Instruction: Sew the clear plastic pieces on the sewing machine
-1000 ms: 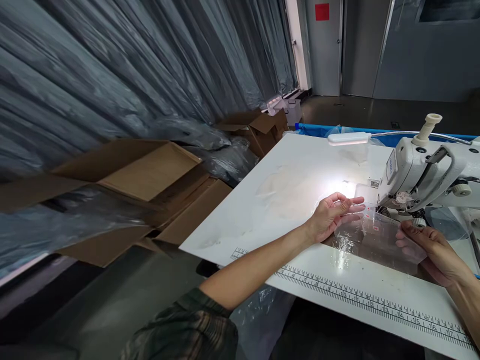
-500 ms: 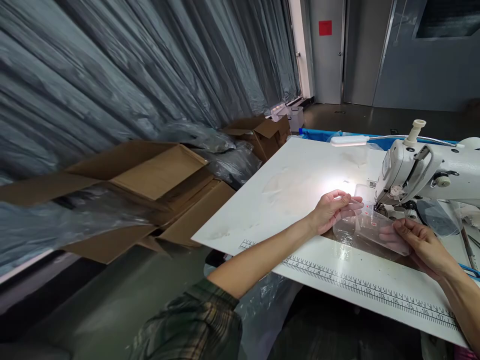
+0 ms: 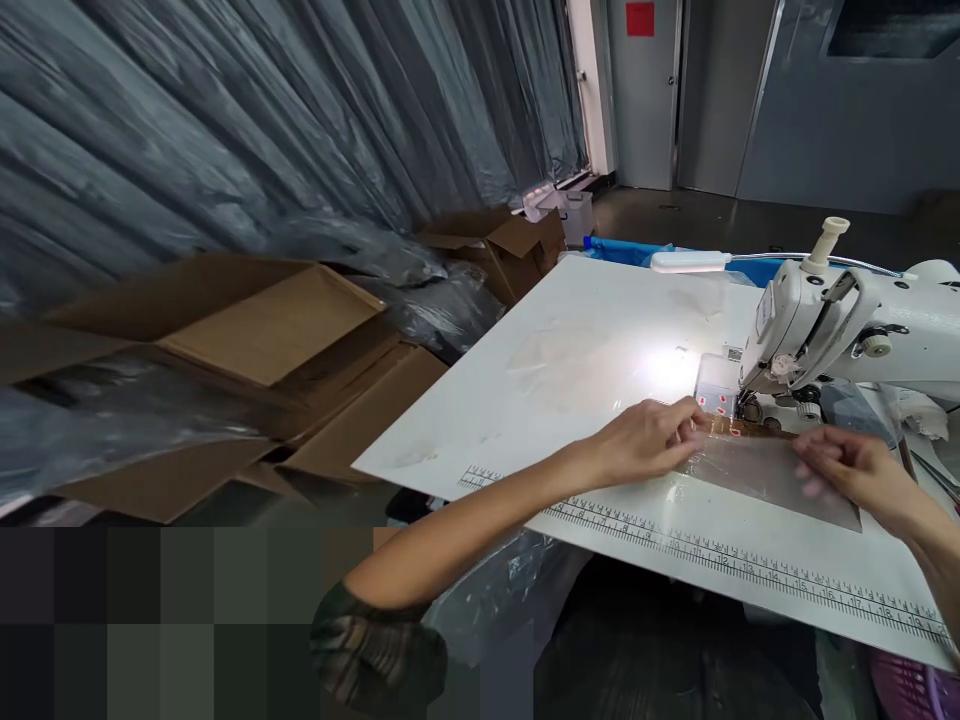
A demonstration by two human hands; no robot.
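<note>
A clear plastic piece with small red marks lies under the needle area of a white sewing machine. At its left, my left hand is closed, thumb and fingers pinching the near edge of the plastic. My right hand, a little blurred, has its fingertips pressed together at the plastic's right end. Between the hands the plastic is hard to see, since it is transparent. Beneath it a smooth greyish plate is set in the white table.
A printed ruler scale runs along the table's front edge. A white lamp on a bendable neck lights the tabletop. Open cardboard boxes and plastic wrapping stand at the left. A purple basket is low at the right.
The plastic, earlier tilted up toward me between both hands, now lies flatter with its marked part beside the needle. My left hand has turned palm down. The view has shifted slightly.
</note>
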